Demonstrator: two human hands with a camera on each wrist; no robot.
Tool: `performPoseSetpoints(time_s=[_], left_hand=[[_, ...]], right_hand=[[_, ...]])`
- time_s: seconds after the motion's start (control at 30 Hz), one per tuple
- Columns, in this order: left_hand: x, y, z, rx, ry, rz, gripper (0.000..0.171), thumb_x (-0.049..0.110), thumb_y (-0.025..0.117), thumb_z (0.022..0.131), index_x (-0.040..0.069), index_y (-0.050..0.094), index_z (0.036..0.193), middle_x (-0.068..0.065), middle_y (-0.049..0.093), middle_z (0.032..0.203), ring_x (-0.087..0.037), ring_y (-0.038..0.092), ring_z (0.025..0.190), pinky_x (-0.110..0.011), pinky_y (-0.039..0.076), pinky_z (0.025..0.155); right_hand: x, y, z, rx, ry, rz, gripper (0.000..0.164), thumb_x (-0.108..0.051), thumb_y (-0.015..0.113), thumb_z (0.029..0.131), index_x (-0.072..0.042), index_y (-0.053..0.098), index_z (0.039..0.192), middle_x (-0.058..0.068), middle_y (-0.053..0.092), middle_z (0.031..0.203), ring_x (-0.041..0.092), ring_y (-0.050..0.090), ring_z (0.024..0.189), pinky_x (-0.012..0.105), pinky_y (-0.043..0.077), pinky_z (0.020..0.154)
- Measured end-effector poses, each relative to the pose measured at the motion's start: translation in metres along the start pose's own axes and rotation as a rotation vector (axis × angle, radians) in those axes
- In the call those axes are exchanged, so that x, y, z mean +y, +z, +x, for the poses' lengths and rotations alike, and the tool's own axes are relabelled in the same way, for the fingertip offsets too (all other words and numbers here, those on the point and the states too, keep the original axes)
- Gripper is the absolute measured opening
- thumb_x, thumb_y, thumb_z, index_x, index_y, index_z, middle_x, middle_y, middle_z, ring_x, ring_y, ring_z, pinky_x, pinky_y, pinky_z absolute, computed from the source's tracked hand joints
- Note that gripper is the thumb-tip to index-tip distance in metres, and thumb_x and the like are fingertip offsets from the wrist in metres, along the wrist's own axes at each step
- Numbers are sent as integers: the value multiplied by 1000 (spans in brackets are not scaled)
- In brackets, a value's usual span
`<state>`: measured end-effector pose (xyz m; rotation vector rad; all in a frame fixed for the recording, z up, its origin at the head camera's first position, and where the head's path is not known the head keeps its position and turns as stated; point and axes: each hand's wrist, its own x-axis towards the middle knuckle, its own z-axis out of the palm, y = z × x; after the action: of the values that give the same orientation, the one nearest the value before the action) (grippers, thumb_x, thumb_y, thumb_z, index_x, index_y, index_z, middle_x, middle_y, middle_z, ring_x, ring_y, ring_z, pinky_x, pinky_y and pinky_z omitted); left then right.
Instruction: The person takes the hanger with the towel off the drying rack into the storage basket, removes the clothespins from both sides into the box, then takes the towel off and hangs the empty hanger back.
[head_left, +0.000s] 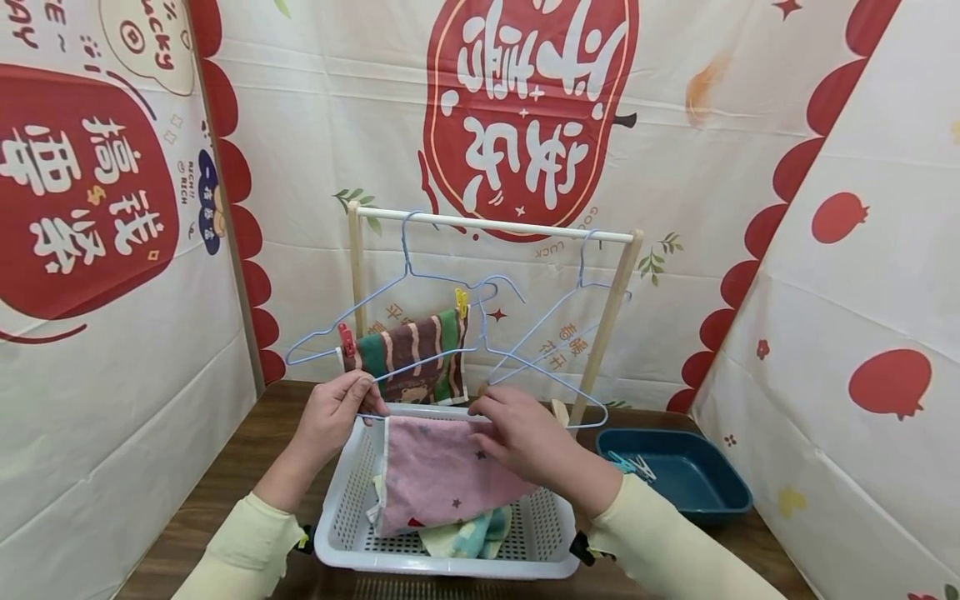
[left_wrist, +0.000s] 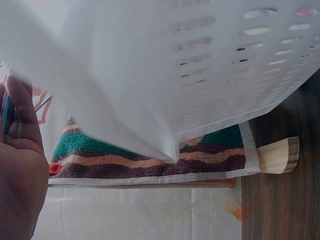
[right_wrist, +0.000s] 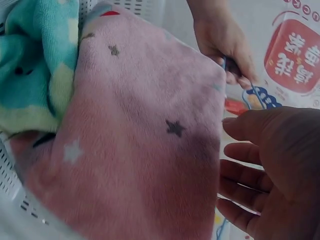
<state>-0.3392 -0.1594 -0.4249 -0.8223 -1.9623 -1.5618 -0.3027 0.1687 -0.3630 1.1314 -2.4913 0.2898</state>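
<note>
My left hand pinches the left end of a blue wire clothes hanger above the basket. A pink towel with stars hangs over the hanger's lower bar. At the towel's top edge is my right hand; in the right wrist view its fingers are spread and loosely bent, the tips at the fold. Below, a white perforated basket holds a teal and yellow towel. In the left wrist view, the basket's side fills much of the picture beside the left hand.
Behind stands a rack with a white rod and wooden posts. A brown and green striped towel hangs there from a hanger, with a red clip and a yellow clip. A dark blue basin with clothespins sits right.
</note>
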Motion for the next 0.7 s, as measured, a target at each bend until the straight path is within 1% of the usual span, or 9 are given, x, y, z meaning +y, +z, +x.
performPoseSetpoints(time_s=[0.1,0.23,0.37,0.57,0.7], left_hand=[[-1,0,0,-1,-13,2,26,0,53,115,3,70,96,-8,78,81,-14,71,71,-24,61,65],[-1,-1,-1,0,-18,13,26,0,53,116,4,70,96,-8,77,81,-15,71,72,-24,61,66],[-1,-2,-1,-4,-21,18,26,1,53,116,4,70,96,-8,77,82,-15,71,71,-24,62,66],[0,-4,-2,1,-26,20,26,1,53,115,4,70,96,-8,77,82,-14,71,72,-23,61,67],[1,-5,-1,1,-29,19,25,1,53,115,3,70,97,-8,77,81,-15,70,72,-22,60,66]], right_hand=[[-3,6,6,-4,-8,19,18,-20,86,99,-14,76,113,-4,64,99,15,57,89,35,54,77],[-5,13,10,-13,-3,34,13,-17,85,99,-12,75,107,-3,65,95,13,57,83,32,54,73],[-5,18,12,-20,18,39,9,-15,84,100,-13,76,103,-5,65,93,11,58,81,31,55,72],[-4,22,13,32,1,26,5,-16,84,101,-13,81,103,-4,70,95,11,64,82,31,58,72],[-4,22,14,70,-16,42,3,-16,83,102,-13,84,101,-4,73,95,11,66,82,29,60,73]])
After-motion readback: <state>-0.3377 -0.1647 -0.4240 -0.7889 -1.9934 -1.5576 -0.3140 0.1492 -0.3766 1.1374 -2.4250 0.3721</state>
